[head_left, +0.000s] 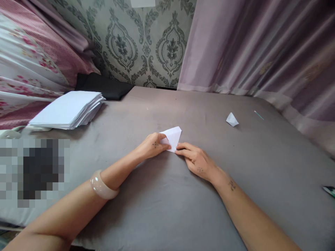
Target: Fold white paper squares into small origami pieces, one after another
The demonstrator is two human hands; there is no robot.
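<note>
Across our grey sheet [162, 212], we see a paper stack [65, 109]. Nearer us and rightward of the stack, our right hand [200, 161] touches, whether pinching we cannot tell, and our left hand [151, 145] grips, a folded paper [175, 136]; farther right sits a smaller folded piece [232, 119].

2 hands [153, 145] near each other, forearms [246, 209] angled inward

Patterned wallpaper [146, 43], mauve curtain [222, 45]
</note>
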